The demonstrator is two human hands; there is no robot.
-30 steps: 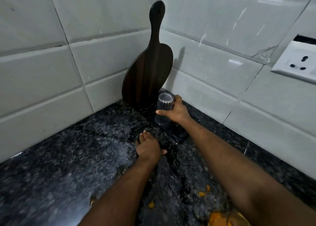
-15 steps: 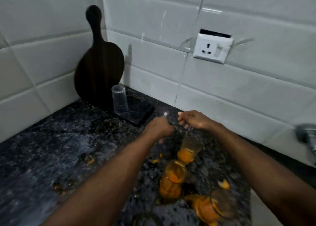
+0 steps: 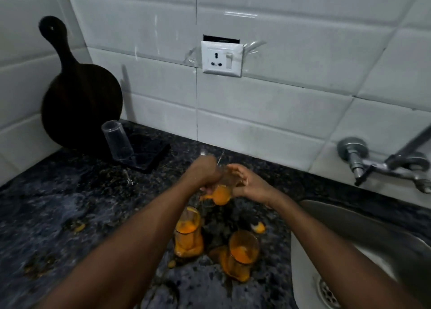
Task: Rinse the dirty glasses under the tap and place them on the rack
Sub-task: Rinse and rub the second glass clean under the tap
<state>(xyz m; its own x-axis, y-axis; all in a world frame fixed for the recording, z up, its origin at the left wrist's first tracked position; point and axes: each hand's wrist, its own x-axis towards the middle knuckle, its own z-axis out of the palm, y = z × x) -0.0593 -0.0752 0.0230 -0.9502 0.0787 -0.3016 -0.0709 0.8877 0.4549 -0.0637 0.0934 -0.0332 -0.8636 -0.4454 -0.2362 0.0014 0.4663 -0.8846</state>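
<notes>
A dirty glass (image 3: 220,193) with orange residue is tilted just above the counter, held between both hands. My left hand (image 3: 205,172) grips it from the left and is blurred. My right hand (image 3: 246,183) cups it from the right. Two more orange-smeared glasses (image 3: 187,231) (image 3: 243,250) stand on the counter nearer to me. A clear glass (image 3: 117,140) stands upside down on the black rack (image 3: 154,152) at the back left. The metal tap (image 3: 384,166) sticks out of the wall on the right, above the steel sink (image 3: 363,236).
A dark wooden cutting board (image 3: 79,103) leans in the tiled corner behind the rack. A white wall socket (image 3: 221,58) sits above the hands. The speckled black counter (image 3: 70,203) is wet, with orange scraps (image 3: 257,227) and puddles around the glasses.
My right hand let go of the clear glass on the rack. Both hands moved right to the dirty glasses and lifted the farthest one. The view swung right, showing tap and sink.
</notes>
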